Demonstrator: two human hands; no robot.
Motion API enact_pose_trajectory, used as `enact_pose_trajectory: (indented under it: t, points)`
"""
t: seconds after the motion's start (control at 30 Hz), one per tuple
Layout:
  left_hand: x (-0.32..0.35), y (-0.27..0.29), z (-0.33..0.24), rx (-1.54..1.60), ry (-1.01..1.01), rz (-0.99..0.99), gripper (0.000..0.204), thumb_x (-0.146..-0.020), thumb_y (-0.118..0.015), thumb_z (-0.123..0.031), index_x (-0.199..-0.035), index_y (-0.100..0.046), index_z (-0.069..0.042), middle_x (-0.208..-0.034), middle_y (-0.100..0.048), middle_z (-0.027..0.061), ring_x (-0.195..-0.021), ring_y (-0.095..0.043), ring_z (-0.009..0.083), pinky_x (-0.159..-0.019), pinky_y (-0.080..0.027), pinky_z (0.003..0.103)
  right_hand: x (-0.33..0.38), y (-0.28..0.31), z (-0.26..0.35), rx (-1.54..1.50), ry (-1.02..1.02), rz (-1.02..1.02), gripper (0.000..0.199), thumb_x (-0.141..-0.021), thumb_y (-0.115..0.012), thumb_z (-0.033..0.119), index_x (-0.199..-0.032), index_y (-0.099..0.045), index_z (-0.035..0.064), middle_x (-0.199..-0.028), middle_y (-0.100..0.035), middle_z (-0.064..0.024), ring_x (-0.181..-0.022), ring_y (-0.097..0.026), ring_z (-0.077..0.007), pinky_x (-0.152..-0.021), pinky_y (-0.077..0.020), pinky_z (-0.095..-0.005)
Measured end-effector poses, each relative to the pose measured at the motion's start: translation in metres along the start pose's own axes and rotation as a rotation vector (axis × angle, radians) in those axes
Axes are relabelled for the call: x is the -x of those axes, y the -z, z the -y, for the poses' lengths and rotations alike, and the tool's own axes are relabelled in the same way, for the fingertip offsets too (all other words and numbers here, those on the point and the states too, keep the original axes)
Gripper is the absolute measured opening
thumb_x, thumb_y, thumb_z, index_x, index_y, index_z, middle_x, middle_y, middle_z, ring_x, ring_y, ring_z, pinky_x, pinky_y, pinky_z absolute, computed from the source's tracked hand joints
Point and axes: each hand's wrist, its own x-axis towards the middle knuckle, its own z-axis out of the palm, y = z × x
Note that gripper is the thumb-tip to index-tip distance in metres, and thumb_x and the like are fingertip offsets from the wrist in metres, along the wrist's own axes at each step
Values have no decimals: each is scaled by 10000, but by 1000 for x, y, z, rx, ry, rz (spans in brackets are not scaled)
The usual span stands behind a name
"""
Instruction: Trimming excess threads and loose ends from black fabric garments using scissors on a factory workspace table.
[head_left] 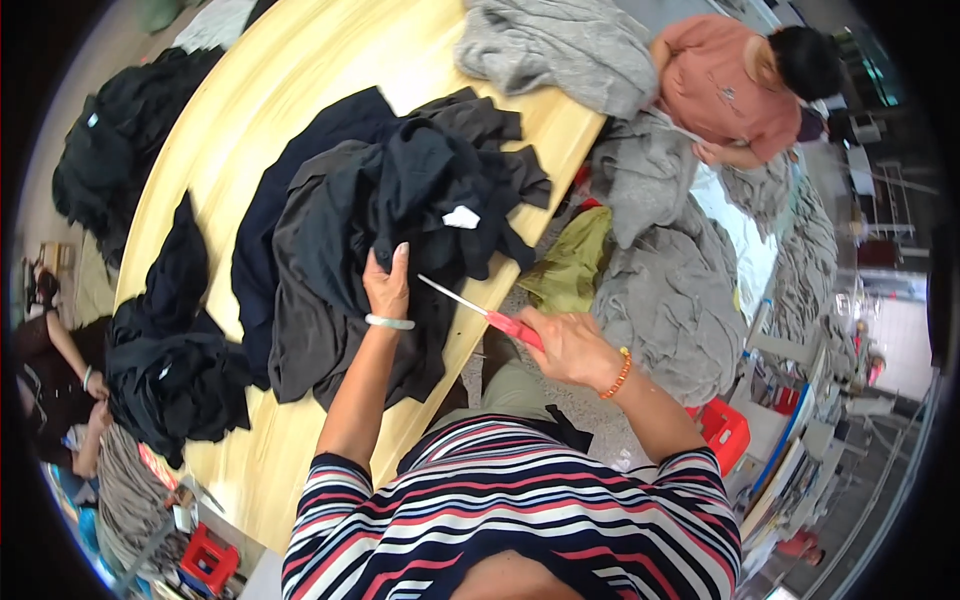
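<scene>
On the pale yellow wood-grain bench (225,135) lies a crumpled black cloth garment (400,190), heaped over other dark clothes. The left hand (388,287) appears to pinch a fold between thumb and finger. The slim metal-shafted tool with a red handle (502,323) points toward that thumb; a slip could prick it or snag the fabric. The right hand (575,350) is wrapped around the handle.

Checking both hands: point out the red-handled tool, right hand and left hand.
Red-handled tool (503,324), head view: its handle.
Right hand (572,350), head view: its back.
Left hand (387,288), head view: its middle.
</scene>
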Motion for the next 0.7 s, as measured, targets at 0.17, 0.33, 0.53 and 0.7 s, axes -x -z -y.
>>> enact_pose_trajectory:
  t: [0.17, 0.33, 0.53, 0.7]
  points:
    - [-9, 7, -10, -57, -65, 112, 224, -952, -577, -151, -1091, -614, 21, -968, -644, -5, -888, -554, 84, -816, -439, 217, -7, -5, 5, -19, 4, -102, 194, -800, -615, 122, -962, -525, 65, -738, -632, -179, -698, -633, -369, -607, -485, -472]
    - [-10, 2, 1, -174, -151, 159, 214, -953, -561, -125, -1092, -618, 27, -905, -661, 6, -821, -547, 79, -763, -430, 207, -10, 0, 12, 33, -39, -108, 181, -816, -616, 163, -945, -535, 65, -685, -631, -166, -654, -635, -366, -594, -486, -466]
    - [-19, 15, 20, 183, 292, 66, 351, -931, -612, -246, -1128, -615, 44, -1052, -652, 49, -933, -571, 128, -851, -433, 252, -12, -6, 10, 137, -22, 128, 231, -831, -613, 221, -1001, -553, 76, -702, -641, -176, -674, -641, -367, -615, -494, -465]
    - [-20, 37, 15, 172, 445, 166, 383, -907, -642, -291, -1145, -597, 6, -1051, -646, 56, -962, -595, 157, -854, -459, 295, -9, -3, 10, 121, -31, 131, 218, -806, -618, 174, -988, -551, 75, -706, -638, -174, -688, -644, -363, -607, -497, -461]
